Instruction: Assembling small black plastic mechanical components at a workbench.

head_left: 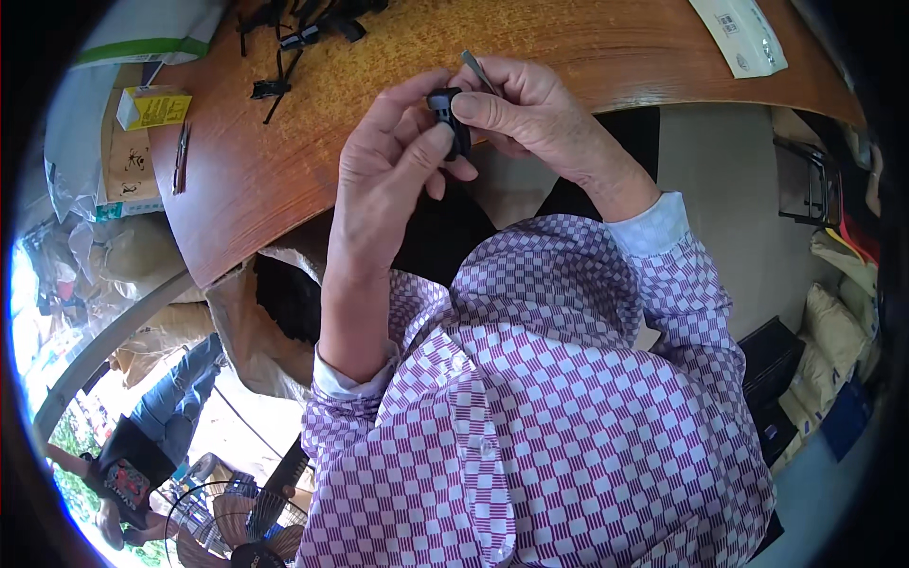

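Observation:
Near the table's front edge, a small black part (445,102), seemingly plastic, is held between both hands. My left hand (386,166) is closed on it, with the thumb pressed to its lower side. The fingers of my right hand (530,109) are bent, and the thumb rests on the part's upper right side. A slim grey metal tool (481,72) sticks up from the right hand's grip. Its lower end is hidden by the fingers, so its kind does not show. Both hands cover much of the black part.
Several black pieces with straps (317,28) lie farther back on the wooden table (256,180). A pen-like metal tool (181,159) and a yellow-and-white box (154,107) are at the left. A white packet (741,38) lies far right. A fan (241,525) stands lower left, near another person (175,407).

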Tool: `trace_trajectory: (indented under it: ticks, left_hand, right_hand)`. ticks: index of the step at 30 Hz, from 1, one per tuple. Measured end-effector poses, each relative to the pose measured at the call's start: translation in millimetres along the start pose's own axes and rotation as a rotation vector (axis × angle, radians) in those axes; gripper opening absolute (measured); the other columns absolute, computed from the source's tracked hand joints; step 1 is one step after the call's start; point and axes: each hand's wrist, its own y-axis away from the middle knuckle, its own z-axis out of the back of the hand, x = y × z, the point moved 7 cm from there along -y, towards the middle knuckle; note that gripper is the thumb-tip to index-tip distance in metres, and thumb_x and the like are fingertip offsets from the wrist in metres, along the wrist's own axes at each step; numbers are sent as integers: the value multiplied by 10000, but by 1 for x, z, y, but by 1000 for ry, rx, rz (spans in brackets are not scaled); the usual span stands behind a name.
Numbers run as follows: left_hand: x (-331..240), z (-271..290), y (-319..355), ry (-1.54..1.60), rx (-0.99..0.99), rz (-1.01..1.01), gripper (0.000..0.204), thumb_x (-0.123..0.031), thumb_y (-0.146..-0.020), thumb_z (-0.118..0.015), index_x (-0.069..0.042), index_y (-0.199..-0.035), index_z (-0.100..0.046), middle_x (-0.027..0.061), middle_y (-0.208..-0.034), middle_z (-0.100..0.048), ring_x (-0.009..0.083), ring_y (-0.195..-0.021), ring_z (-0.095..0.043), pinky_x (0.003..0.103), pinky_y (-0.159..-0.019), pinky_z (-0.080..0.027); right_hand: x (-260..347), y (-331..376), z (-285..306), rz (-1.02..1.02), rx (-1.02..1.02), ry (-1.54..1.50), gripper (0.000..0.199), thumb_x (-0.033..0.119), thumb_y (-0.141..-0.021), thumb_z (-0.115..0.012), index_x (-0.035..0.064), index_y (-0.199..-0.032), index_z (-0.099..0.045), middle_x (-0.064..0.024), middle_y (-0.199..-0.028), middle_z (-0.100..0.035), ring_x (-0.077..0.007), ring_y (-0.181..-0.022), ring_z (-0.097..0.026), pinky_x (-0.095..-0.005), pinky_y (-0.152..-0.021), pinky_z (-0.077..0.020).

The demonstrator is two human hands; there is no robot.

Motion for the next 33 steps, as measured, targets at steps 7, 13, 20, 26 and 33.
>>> trace_trajectory:
  ticks: [7,13,20,26,33]
  left_hand:
    - [0,-4,1,-364,-74,-41,429,42,-876,-531,-39,-1285,-429,64,-905,-612,99,-723,-623,210,-603,-505]
    - [0,15,1,-256,-122,-69,337,25,-882,-543,-36,-1201,-455,55,-913,-597,102,-755,-622,219,-623,-522]
    - [-1,33,10,-250,-237,-104,258,35,-872,-549,-40,-1107,-472,54,-877,-602,108,-722,-614,232,-611,-522]
    - [-12,53,25,-557,-490,-336,270,45,-825,-589,-46,-1054,-478,97,-754,-585,165,-636,-601,271,-571,-479]
    - [-5,88,42,5,-630,-294,48,-61,-945,-498,-29,-961,-467,42,-797,-562,120,-677,-604,227,-597,-490]
  right_hand:
    - [-4,-3,-7,117,-43,252,231,267,-935,-559,48,-987,-611,18,-730,-570,-40,-632,-527,-190,-529,-437]
    - [-1,1,-22,73,-75,460,284,255,-988,-451,-7,-1014,-559,-29,-783,-559,-82,-724,-558,-224,-625,-464]
    - [-12,-13,-41,7,-17,564,232,188,-995,-429,-8,-1079,-522,-41,-801,-558,-91,-738,-561,-227,-648,-470]
    - [-9,-31,-67,91,-36,519,189,157,-991,-435,15,-1072,-530,-15,-802,-550,-73,-727,-543,-226,-638,-456]
    - [9,-72,-81,150,198,764,216,210,-956,-520,49,-1098,-542,-12,-741,-538,-47,-645,-478,-215,-581,-402]
